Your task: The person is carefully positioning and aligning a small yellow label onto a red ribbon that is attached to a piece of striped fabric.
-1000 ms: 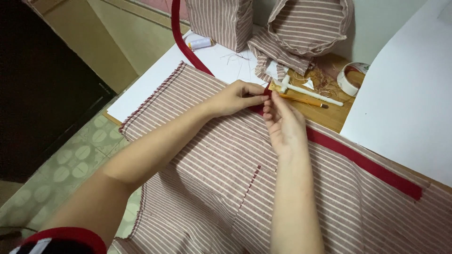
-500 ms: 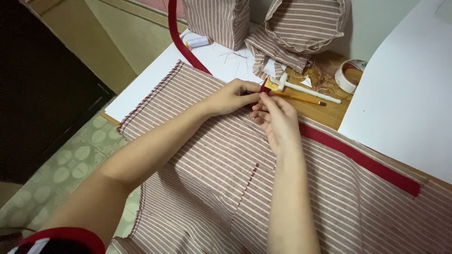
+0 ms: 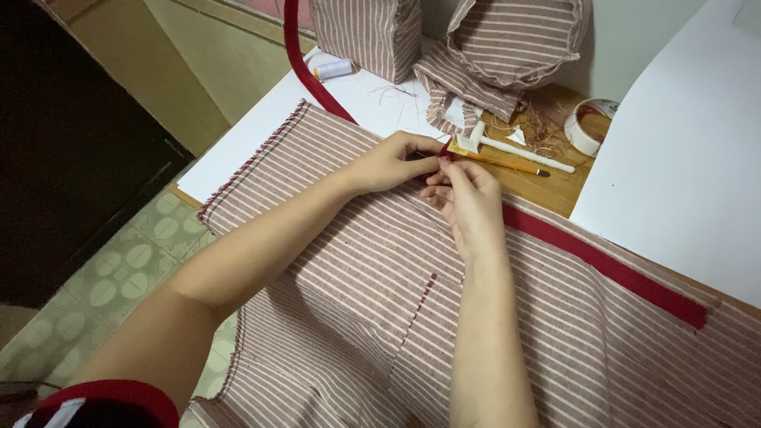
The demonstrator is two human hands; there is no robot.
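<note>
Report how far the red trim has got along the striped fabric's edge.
Done: red trim lies flat along the striped fabric right of the hands. In hand: left hand and right hand pinch it at the edge. Left: the strip beyond them, upper left, hangs loose.

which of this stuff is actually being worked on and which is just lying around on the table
In hand:
left hand and right hand, pinching the red binding tape
striped fabric, under both hands, tape along its edge

Lying about:
thread spool
pencil
white tool
tape roll
sewn striped pieces
white paper sheet
</note>
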